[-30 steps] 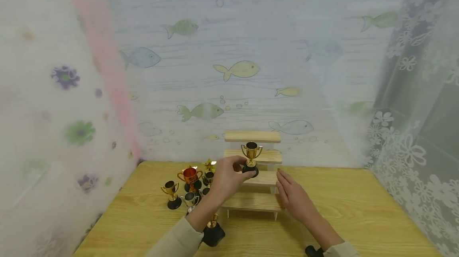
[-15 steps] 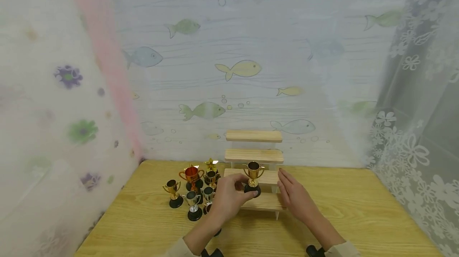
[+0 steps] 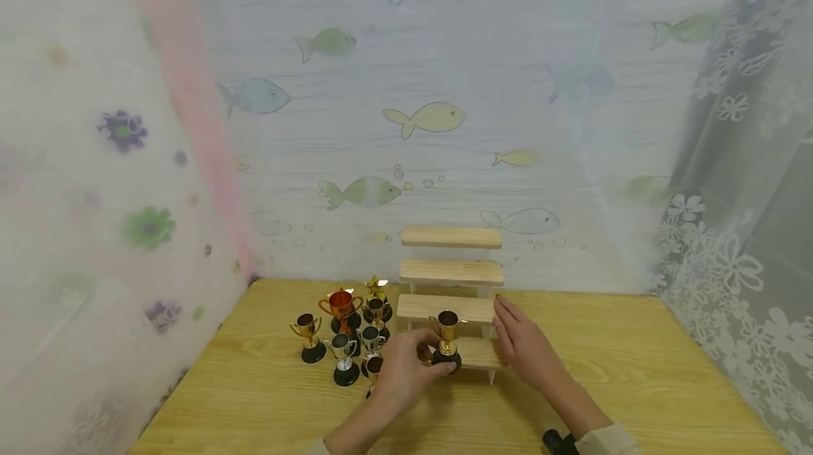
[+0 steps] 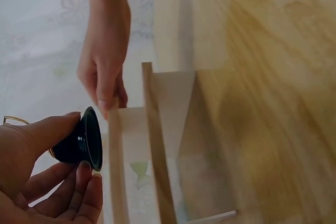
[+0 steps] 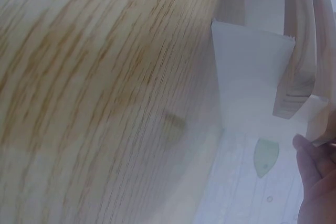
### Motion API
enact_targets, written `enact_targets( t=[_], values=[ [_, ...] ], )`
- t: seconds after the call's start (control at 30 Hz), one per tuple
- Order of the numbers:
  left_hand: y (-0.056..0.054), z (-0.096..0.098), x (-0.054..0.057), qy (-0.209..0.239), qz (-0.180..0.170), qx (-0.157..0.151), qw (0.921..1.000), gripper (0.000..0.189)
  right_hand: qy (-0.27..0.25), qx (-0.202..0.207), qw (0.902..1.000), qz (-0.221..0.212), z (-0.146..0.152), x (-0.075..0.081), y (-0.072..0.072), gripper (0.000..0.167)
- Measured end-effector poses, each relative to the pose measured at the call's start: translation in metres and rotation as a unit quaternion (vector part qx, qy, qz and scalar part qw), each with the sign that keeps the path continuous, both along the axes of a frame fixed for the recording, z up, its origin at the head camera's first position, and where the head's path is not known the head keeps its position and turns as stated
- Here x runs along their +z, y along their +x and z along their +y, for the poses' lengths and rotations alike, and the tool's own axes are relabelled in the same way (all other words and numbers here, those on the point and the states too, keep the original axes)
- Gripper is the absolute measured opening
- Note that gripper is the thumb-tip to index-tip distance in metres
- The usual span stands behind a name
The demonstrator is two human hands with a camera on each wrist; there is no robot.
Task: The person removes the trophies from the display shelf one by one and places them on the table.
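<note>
A small gold trophy cup [image 3: 448,328] with a black base stands upright in my left hand [image 3: 406,365], over the lowest step of a wooden tiered stand [image 3: 451,271]. Thumb and fingers hold it by the black base [image 4: 84,142], whose underside is close to the planks in the left wrist view. My right hand [image 3: 532,348] lies along the stand's right side with straight fingers. Their tips touch a plank's end, also in the right wrist view, where the hand [image 5: 320,182] shows at the edge.
Left of the stand several trophies are grouped on the wooden table [image 3: 241,377]: a gold cup [image 3: 308,335], a silver cup [image 3: 345,356], a red cup [image 3: 341,305] and a gold star [image 3: 375,289]. A fish-patterned curtain [image 3: 432,159] hangs behind.
My left hand has lowered the gold trophy cup from in front of the upper steps to the lowest step. My right hand has stayed at the stand's side.
</note>
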State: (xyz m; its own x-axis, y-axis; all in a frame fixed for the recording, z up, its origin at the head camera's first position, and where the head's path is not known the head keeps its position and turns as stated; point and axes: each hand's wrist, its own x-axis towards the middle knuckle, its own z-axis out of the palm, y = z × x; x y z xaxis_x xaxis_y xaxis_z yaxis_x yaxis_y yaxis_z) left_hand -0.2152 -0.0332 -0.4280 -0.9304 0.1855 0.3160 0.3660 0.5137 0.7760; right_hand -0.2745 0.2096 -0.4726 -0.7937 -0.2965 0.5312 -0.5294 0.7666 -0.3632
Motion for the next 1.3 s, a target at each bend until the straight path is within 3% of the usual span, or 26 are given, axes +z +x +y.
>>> enact_targets(
  t=[0.4, 0.77, 1.07, 1.3],
  values=[
    [0.009, -0.002, -0.031, 0.001, -0.044, -0.045, 0.998, 0.023, 0.002, -0.001, 1.0, -0.009, 0.0, 0.001, 0.001, 0.043],
    [0.008, -0.008, -0.051, -0.017, -0.05, -0.058, 0.9969, 0.027, 0.003, 0.001, 1.0, 0.001, 0.0, 0.0, 0.0, 0.042],
    [0.007, -0.009, -0.062, -0.035, -0.068, -0.069, 0.9947, 0.029, -0.005, 0.01, 0.9999, 0.002, -0.001, -0.001, 0.001, 0.042],
    [0.005, -0.009, -0.064, -0.038, -0.069, -0.071, 0.9943, 0.03, -0.004, 0.008, 0.9999, 0.011, -0.001, 0.0, 0.002, 0.042]
  ],
)
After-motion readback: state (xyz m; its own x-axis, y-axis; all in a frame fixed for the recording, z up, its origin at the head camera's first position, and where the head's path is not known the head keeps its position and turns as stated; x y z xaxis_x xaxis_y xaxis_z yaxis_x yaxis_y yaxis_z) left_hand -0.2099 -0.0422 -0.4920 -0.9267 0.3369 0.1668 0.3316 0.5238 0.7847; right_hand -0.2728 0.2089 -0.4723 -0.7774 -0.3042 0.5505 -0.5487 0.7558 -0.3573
